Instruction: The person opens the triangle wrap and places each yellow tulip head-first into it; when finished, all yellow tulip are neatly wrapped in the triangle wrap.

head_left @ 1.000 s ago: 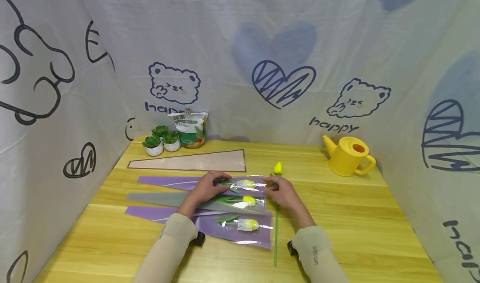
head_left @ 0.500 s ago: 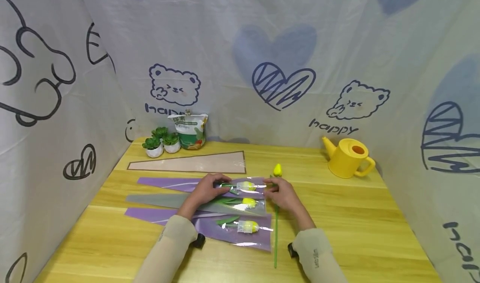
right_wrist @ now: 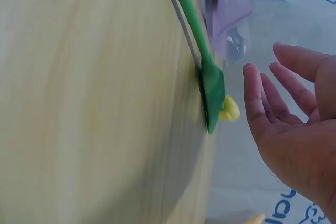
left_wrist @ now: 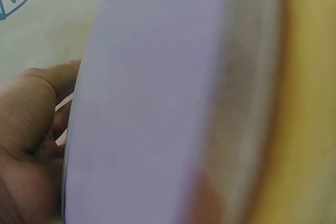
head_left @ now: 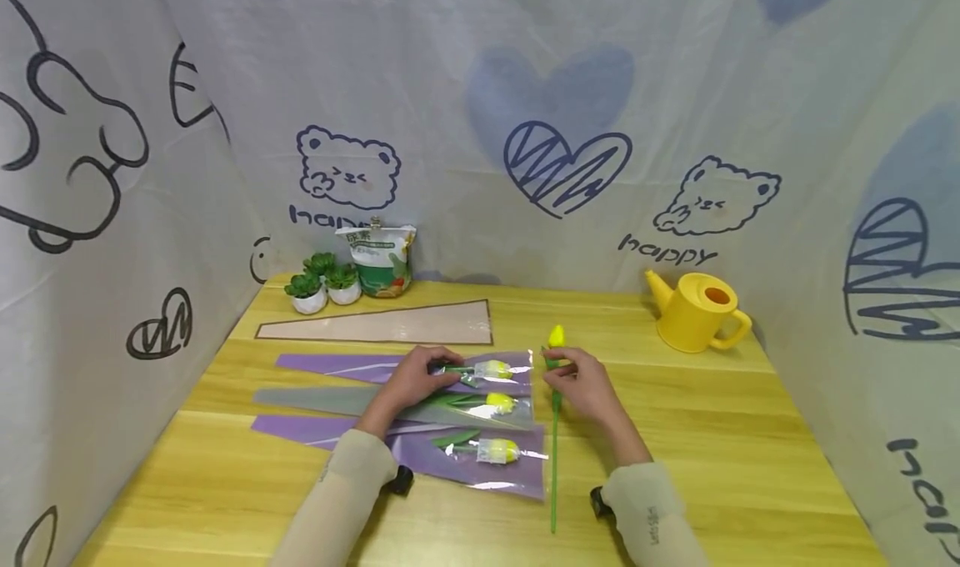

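In the head view my left hand rests over the far purple sleeve, thumb and forefinger apart with a green stem showing between them. This clear-fronted purple sleeve holds a yellow tulip. In the left wrist view lilac wrapping hides the fingertips. My right hand hovers by a loose yellow tulip, its fingers relaxed. The right wrist view shows the right hand holding nothing, apart from that tulip's green stem, which lies on the table.
Nearer me lie a grey sleeve and another purple sleeve, each with a yellow tulip. Behind is a flat pinkish sleeve. Small potted succulents and a white-green bag stand back left, a yellow watering can back right.
My right hand has let go of the far purple sleeve's right edge and moved right, over the loose tulip. The left hand has stayed in place.
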`<action>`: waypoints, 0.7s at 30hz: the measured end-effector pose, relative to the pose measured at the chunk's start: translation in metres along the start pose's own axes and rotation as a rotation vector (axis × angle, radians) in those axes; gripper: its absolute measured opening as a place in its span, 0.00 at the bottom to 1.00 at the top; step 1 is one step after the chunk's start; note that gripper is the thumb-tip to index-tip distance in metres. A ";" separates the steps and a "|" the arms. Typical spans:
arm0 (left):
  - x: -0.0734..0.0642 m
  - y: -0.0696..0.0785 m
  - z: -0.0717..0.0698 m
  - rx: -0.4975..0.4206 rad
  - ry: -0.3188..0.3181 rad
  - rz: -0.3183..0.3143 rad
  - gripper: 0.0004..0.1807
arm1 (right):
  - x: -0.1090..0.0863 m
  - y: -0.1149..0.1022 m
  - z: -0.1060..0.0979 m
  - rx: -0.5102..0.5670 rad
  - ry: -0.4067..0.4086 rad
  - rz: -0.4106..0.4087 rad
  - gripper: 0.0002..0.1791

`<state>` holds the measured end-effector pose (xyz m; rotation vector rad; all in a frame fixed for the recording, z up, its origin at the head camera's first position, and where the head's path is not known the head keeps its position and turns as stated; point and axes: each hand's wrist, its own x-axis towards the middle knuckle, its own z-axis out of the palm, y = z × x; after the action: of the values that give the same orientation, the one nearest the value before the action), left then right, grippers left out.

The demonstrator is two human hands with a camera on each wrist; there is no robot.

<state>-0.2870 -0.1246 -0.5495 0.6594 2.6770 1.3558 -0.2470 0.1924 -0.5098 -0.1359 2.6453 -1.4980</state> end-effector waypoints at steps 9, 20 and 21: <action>0.000 0.000 0.000 -0.029 -0.018 -0.017 0.15 | -0.006 0.008 -0.019 -0.006 0.081 0.022 0.19; -0.001 0.001 -0.001 -0.033 -0.017 -0.012 0.14 | -0.014 0.017 -0.026 0.052 0.110 0.080 0.18; -0.001 0.001 -0.001 -0.033 -0.018 -0.015 0.14 | -0.014 0.018 -0.026 0.056 0.106 0.081 0.19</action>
<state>-0.2863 -0.1250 -0.5487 0.6437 2.6341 1.3813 -0.2366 0.2258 -0.5111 0.0564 2.6501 -1.5940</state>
